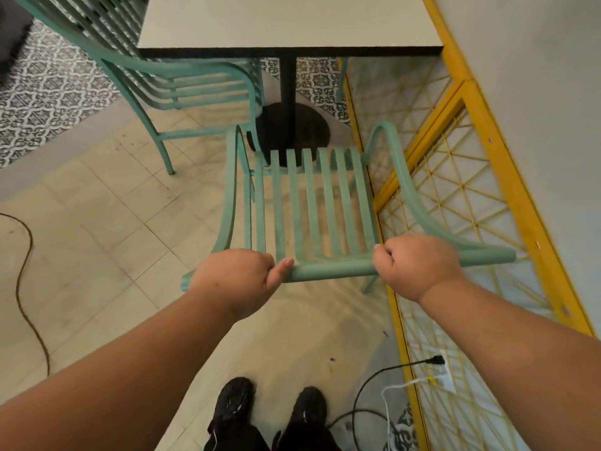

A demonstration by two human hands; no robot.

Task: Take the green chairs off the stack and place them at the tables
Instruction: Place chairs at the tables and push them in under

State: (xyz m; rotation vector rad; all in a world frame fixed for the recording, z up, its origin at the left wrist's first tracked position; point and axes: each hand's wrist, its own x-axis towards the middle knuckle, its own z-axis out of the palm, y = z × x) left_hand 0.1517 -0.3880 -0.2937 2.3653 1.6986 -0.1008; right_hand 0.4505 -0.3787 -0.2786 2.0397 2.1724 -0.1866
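Observation:
A green slatted metal chair (309, 203) stands in front of me, its seat facing the table (286, 24). My left hand (237, 278) grips the left part of its top back rail, thumb laid along the bar. My right hand (413, 265) grips the same rail further right, fingers curled round it. A second green chair (182, 86) stands at the table's left side, its seat partly under the tabletop. No chair stack is in view.
The table's black post and round base (289, 125) stand just beyond the held chair. A yellow lattice frame (461, 196) leans along the wall on the right. Cables (374, 385) lie by my feet; a brown cord (26, 288) runs on the left floor.

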